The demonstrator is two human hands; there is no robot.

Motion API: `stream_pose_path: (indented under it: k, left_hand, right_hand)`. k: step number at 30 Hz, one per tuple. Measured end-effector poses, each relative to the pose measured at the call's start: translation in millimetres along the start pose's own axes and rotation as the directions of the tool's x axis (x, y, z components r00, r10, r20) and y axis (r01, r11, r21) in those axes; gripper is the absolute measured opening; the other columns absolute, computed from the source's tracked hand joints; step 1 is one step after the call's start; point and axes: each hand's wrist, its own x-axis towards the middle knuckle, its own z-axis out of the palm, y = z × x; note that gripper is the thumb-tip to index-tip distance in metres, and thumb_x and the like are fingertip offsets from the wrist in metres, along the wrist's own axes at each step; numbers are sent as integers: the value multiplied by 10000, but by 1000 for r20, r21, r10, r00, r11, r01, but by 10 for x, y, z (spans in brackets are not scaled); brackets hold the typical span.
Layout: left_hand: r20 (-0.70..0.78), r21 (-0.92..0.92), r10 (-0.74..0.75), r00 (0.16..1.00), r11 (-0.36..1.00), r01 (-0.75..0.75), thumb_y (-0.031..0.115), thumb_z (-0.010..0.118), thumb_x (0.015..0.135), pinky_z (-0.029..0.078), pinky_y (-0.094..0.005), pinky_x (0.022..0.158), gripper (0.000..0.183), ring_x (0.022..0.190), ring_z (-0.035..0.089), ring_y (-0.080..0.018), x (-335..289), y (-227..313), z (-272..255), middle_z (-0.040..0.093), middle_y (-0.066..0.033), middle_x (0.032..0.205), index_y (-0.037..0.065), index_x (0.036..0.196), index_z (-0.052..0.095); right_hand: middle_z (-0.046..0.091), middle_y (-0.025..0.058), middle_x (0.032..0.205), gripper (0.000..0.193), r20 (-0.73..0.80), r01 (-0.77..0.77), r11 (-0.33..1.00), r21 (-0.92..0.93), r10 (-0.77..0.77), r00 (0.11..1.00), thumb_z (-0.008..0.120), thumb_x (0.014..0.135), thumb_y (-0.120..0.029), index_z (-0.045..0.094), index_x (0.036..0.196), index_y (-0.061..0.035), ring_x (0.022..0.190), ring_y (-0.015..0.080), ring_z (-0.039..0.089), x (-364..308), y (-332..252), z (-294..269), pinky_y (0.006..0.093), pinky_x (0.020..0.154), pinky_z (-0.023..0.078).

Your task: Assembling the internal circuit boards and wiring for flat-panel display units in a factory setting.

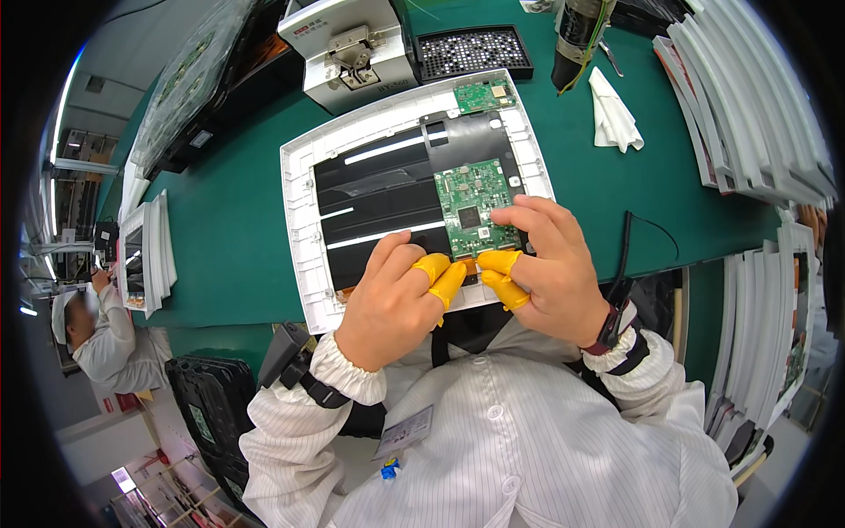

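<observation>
A white display housing (301, 220) lies on the bench with its dark inner side up. On its right half sits a green circuit board (453, 189); a smaller green board (480, 97) is at the far edge. At the main board's near edge, an orange flex cable (472, 265) shows between my fingertips. My left hand (392, 295) and my right hand (556, 273) both wear yellow finger cots and are closed, pinching at this cable from either side. My right index finger is bent above the board. The cable's exact seating is hidden by the fingertips.
A white screw feeder machine (352, 57) and a black tray of small parts (471, 53) stand at the back. An electric screwdriver (576, 44) hangs near a white cloth (614, 114). White housings (748, 97) are stacked at right. Another person (110, 343) works far left.
</observation>
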Motion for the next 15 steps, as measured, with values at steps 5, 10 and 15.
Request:
stream_pose_path:
  k: [5, 10, 15]
  left_hand:
    - [18, 18, -8, 1000, 1000, 7, 88, 692, 638, 417, -487, 1020, 132, 925, 582, -245, 4, 17, -24, 657, -109, 931, 6, 741, 709]
    - [28, 52, -3, 1000, 999, 2, 99, 698, 620, 407, -498, 1029, 131, 921, 585, -239, 20, 27, -52, 666, -108, 920, 13, 717, 711]
    - [29, 66, -10, 1000, 998, 8, 105, 703, 625, 391, -498, 1042, 141, 915, 586, -226, 8, 26, -32, 673, -95, 918, 21, 736, 722]
  right_hand:
    - [578, 107, 1207, 152, 11, 9, 1000, -10, -9, 1000, 755, 643, -100, 622, 652, -28, 1199, 330, 486, 9, -17, -12, 444, 953, 413]
    - [579, 105, 1210, 133, -10, 29, 999, 34, -29, 1000, 753, 642, -98, 636, 662, -37, 1196, 328, 482, -4, 5, -11, 442, 955, 408]
    - [579, 102, 1214, 131, 36, 81, 995, 59, -84, 996, 760, 637, -113, 654, 678, -47, 1200, 323, 474, -19, 25, -55, 450, 963, 402]
